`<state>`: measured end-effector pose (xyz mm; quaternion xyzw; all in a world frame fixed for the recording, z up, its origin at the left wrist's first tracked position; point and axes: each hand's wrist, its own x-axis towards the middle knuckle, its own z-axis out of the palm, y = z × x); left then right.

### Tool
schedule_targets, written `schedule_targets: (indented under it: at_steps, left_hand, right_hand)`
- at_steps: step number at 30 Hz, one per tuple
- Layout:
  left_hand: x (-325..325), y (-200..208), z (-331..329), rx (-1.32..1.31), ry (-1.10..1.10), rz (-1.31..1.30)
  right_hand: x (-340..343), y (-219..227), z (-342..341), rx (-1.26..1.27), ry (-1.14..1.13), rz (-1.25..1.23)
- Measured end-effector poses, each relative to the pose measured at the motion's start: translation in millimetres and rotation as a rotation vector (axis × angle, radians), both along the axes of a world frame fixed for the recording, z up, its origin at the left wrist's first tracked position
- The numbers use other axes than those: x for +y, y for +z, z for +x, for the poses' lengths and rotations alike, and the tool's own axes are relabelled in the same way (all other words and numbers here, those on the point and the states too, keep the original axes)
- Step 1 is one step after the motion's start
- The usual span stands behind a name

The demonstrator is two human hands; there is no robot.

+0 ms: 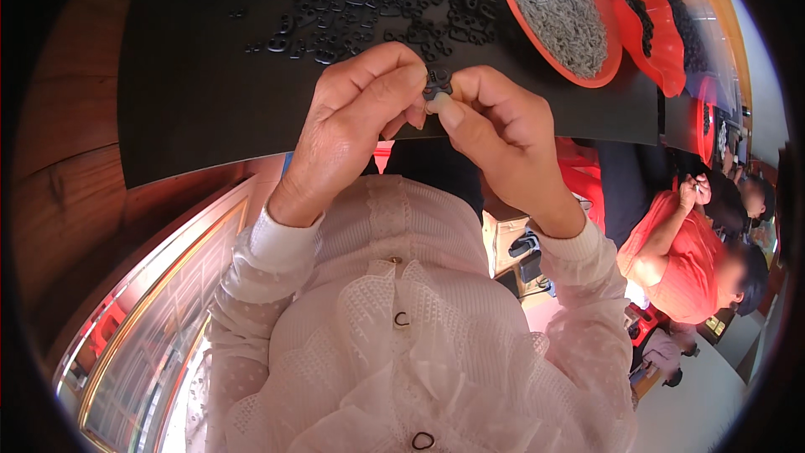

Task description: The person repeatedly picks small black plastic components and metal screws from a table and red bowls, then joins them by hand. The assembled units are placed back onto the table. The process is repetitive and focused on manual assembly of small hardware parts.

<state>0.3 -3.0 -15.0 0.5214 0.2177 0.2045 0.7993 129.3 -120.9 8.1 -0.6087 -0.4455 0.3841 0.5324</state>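
Evidently the part [438, 80] is too small for a full grip, so it sits between the fingertips of both hands, just over the near edge of the table [189, 109]. The left hand [360, 105] pinches it from the left, thumb against bent fingers; the right hand [510, 136] closes on it from the right, thumb laid along the near side, probably to steady it. The fingers cover much of it, so whether it is one piece or two joined is hard to tell.

Loose black parts [369, 2] lie spread on the far side, beyond the hands, which leaves the near strip for handling. To the far right, a red bowl [615, 49] keeps a heap of grey bits [558, 13] from scattering, within easy reach of the right hand. Just right of it, a wavy red dish [668, 54] holds small black pieces [641, 23], apart from the grey ones.
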Motion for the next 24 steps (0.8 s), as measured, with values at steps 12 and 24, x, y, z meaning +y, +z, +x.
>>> schedule_targets:
  at_steps: [12,24]
  left_hand:
    - [0,8,1,0.015,-0.05,0.04]
    - [6,14,5,0.062,-0.104,-0.031]
  right_hand:
    - [-2,6,-1,0.238,-0.042,-0.045]
    - [9,11,21,-0.936,0.022,0.229]
